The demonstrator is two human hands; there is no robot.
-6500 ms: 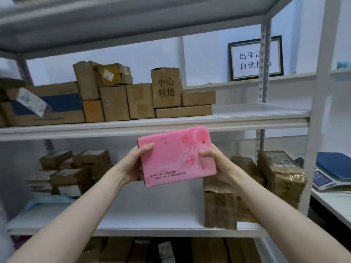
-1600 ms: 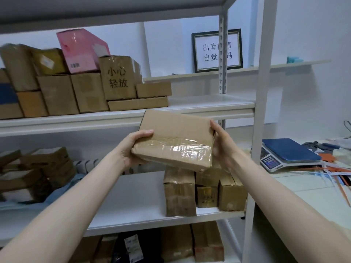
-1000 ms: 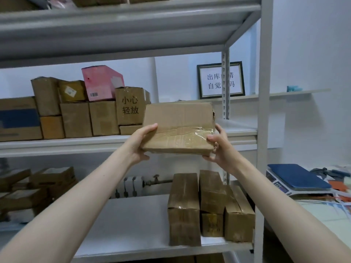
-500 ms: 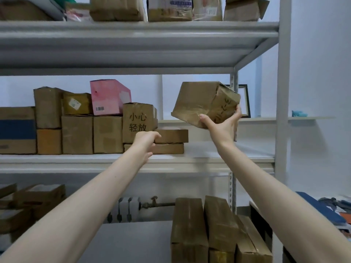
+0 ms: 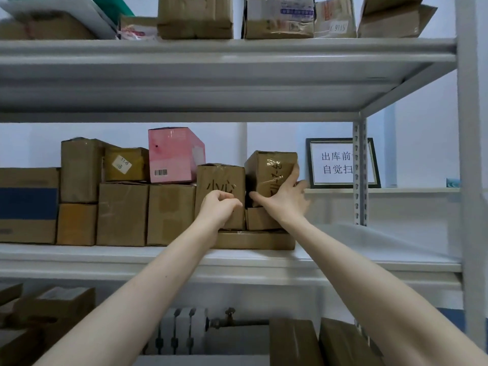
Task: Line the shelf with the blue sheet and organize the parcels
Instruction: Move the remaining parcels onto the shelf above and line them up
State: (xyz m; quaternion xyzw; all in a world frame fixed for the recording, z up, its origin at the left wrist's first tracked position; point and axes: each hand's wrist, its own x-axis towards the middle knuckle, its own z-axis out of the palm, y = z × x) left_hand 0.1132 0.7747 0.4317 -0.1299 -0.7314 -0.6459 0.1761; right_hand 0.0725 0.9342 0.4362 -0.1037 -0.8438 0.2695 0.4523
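Note:
My right hand [image 5: 284, 198] grips a taped brown parcel [image 5: 269, 169] standing on end on two flat cartons [image 5: 260, 240] at the right end of the row on the middle shelf [image 5: 356, 256]. My left hand [image 5: 217, 206] is curled against the front of the neighbouring brown box with black characters [image 5: 220, 180]. A pink box [image 5: 171, 154] sits on the brown boxes further left. I see no blue sheet on this shelf.
Brown cartons [image 5: 121, 213] fill the middle shelf's left half. The top shelf [image 5: 227, 51] holds several parcels. A white upright post [image 5: 471, 180] stands at right, a framed sign [image 5: 340, 163] behind. More boxes [image 5: 324, 342] stand on the lower shelf.
My right hand has brought the brown parcel down from mid-air and set it on the flat cartons beside the lettered box. My left hand shifted up against that box.

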